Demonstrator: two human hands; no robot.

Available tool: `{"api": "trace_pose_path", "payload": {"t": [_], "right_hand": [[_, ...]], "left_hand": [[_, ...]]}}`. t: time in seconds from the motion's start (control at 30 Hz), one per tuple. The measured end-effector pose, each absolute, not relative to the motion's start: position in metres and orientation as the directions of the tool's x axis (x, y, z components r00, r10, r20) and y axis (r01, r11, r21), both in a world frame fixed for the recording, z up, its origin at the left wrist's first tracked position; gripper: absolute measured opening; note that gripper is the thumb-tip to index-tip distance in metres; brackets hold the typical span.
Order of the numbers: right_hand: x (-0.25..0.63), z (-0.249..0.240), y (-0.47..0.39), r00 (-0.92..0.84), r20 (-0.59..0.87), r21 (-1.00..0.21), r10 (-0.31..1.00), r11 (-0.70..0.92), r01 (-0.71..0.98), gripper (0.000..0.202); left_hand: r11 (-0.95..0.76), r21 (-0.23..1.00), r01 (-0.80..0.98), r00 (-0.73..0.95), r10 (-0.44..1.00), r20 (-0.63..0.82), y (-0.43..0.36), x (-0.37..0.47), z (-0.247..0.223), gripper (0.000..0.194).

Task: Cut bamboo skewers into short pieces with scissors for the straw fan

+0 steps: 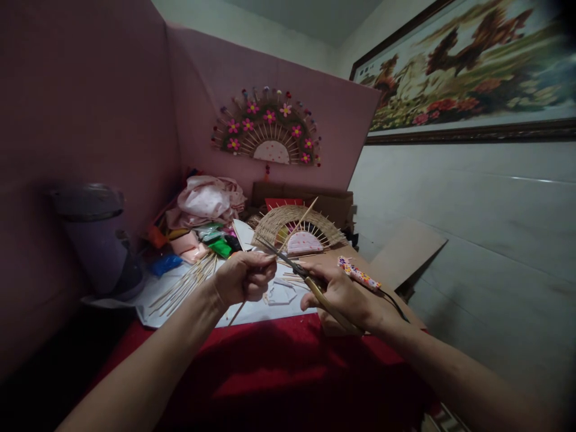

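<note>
My left hand is closed in a pinch around a thin wooden stick, which slants up and away to the right. What looks like the stick's lower end shows beneath the fist. In my right hand is a pair of scissors with gold-coloured handles. Their dark blades reach to the stick just by my left fingertips; whether they touch it I cannot tell. Behind both hands lies a half-round fan wound with straw-coloured cord, with stick ribs and a pink-white patterned centre.
Loose sticks lie on white paper at left, near colourful packets and bunched pink cloth. A flower-patterned glue gun rests on cardboard at right. A finished-looking flowered fan hangs behind. A purple bin stands left.
</note>
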State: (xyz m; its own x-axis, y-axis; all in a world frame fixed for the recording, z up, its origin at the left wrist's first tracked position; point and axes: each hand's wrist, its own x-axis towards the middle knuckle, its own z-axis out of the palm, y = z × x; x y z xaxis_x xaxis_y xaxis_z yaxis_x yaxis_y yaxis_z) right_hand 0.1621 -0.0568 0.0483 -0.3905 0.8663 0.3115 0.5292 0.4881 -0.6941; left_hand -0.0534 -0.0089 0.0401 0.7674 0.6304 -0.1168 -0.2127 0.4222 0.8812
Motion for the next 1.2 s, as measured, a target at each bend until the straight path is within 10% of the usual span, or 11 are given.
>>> {"api": "trace_pose_path", "payload": {"t": [0.23, 0.43, 0.83, 1.0, 1.2], "right_hand": [[0.161, 0.048, -0.059, -0.374, 0.207, -0.777, 0.904, 0.384, 0.499, 0.037], [0.156, 0.048, -0.061, -0.376, 0.230, -0.771, 0.898, 0.404, 0.493, 0.034], [0.149, 0.050, -0.064, -0.335, 0.244, -0.741, 0.910, 0.398, 0.541, 0.032], [0.154, 0.045, -0.058, -0.314, 0.157, -0.735, 0.936, 0.323, 0.596, 0.030], [0.151, 0.012, -0.039, -0.162, 0.144, -0.441, 0.976, 0.210, 0.873, 0.019]], "left_hand": [[-0.166, 0.985, -0.049, 0.337, 0.926, 0.172, -0.018, -0.034, 0.041, 0.031], [-0.556, 0.757, 0.344, 0.126, 0.826, 0.549, -0.027, -0.029, 0.037, 0.028], [-0.545, 0.631, 0.552, 0.114, 0.799, 0.590, -0.025, -0.028, 0.032, 0.032], [-0.354, 0.700, 0.621, -0.141, 0.828, 0.543, -0.006, -0.047, 0.040, 0.033], [-0.401, 0.837, 0.373, -0.134, 0.869, 0.476, -0.004, -0.053, 0.047, 0.032]]}}
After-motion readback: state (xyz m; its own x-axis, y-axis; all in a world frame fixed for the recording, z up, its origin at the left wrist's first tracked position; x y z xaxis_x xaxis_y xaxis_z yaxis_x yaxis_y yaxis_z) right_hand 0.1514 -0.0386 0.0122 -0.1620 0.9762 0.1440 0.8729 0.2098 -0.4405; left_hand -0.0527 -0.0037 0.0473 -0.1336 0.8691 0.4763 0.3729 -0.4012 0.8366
